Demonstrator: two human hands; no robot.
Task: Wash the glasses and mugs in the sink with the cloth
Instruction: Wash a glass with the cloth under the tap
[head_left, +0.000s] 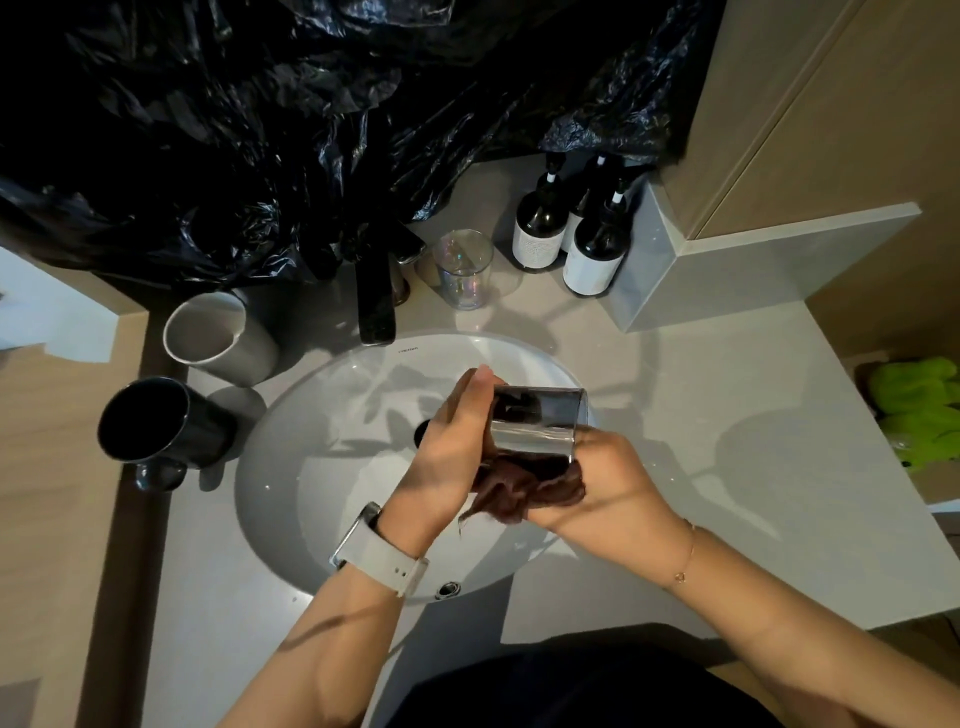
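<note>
Two hands worked over the smooth white oval sink (311, 467), presumably so drips fell into the basin and not onto the worktop (701, 415). Left hand (452, 447) had its fingers curled round the clear, straight-walled glass (535, 423), steadying it on its side. Right hand (608, 483) gripped the dark, crumpled cloth (524, 488), bunched at the glass just beyond its fingers, apparently to rub it.

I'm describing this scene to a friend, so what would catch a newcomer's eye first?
First, the two hands over the white sink: the left hand grips a clear glass while the right hand holds a dark brown cloth at its mouth. Behind the faucet, crumpled black plastic sheeting fills the background.
</note>
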